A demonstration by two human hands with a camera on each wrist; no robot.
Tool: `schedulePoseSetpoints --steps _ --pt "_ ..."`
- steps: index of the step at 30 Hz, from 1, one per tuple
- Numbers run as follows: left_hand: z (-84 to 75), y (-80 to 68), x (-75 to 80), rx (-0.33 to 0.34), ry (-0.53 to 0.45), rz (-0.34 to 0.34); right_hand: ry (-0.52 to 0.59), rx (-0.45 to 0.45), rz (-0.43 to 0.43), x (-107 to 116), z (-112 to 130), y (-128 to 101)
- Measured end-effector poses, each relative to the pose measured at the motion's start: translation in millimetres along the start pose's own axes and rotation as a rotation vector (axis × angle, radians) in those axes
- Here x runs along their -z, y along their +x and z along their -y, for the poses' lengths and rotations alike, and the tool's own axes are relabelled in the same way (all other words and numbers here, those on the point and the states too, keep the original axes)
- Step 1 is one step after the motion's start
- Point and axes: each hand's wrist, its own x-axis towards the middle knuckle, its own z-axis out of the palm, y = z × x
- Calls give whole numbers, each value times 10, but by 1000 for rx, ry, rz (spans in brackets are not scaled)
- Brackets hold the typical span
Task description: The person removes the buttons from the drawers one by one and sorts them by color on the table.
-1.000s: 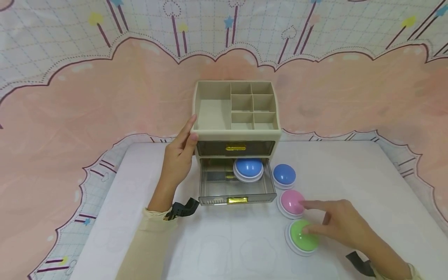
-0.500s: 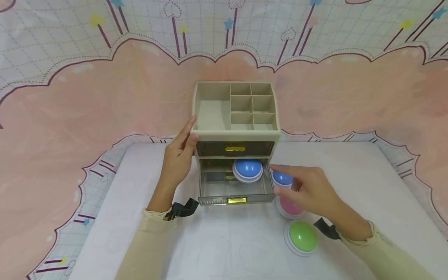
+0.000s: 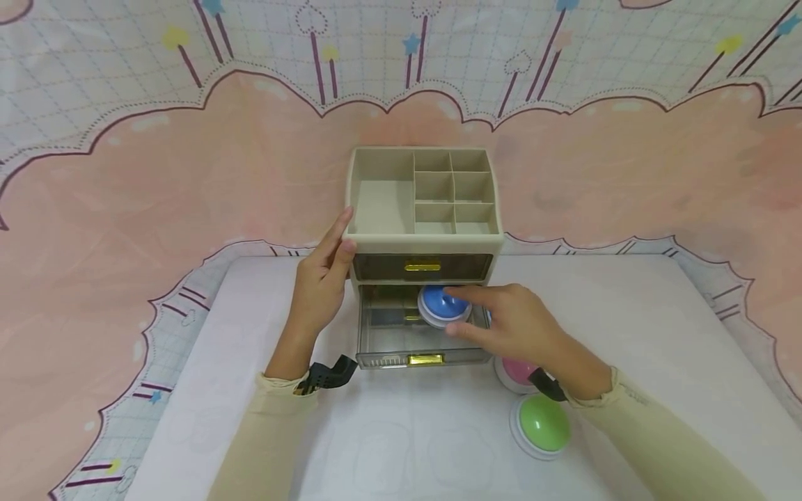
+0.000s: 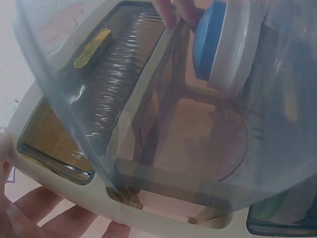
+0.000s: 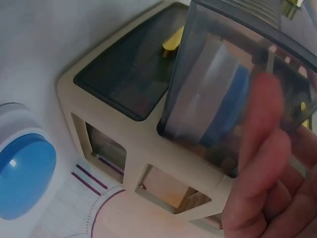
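Note:
A beige desk organizer [image 3: 422, 242] stands at the table's back, its smoky lower drawer [image 3: 401, 341] pulled out. Inside the drawer sits a blue push button [image 3: 436, 302] on a white base. Over it reaches my right hand [image 3: 514, 323], index finger at the blue dome and thumb at its near side; in the left wrist view, fingertips [image 4: 171, 12] are at the dome [image 4: 205, 42]. My left hand [image 3: 318, 289] rests with fairly straight fingers along the organizer's left side, thumb at the front corner. A second blue button [image 5: 27, 173] stands outside, mostly hidden by my right hand in the head view.
Right of the drawer, a pink button [image 3: 515, 372] lies partly under my right wrist, with a green button [image 3: 544, 423] nearer the front. The organizer's upper drawer [image 3: 422, 267] is pushed in. A patterned cloth [image 3: 188, 160] hangs behind the white table [image 3: 388, 445].
My right hand has moved left and away from me, from above the pink and green buttons, past the outer blue one, to the button inside the drawer. My left hand has stayed put.

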Motion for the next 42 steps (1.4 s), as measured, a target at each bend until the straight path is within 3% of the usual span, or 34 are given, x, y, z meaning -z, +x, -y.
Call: schedulePoseSetpoints --steps 6,13,16,23,28,36,42 --pt "6 -2 -5 -8 1 -3 -87 -63 86 -33 60 64" --pt "6 -6 0 -7 8 1 -101 -194 201 -80 181 135" --pt "106 22 -13 2 20 2 -118 -221 227 -113 204 158" --pt "372 84 -38 -28 25 -8 -123 -191 203 -128 171 195" --pt "390 83 -33 -45 18 -4 -123 -151 182 -125 110 198" --pt "377 72 -26 -41 34 0 -43 -206 229 -126 107 210" --pt "388 81 -36 -57 14 -5 -49 -209 217 -123 104 201"
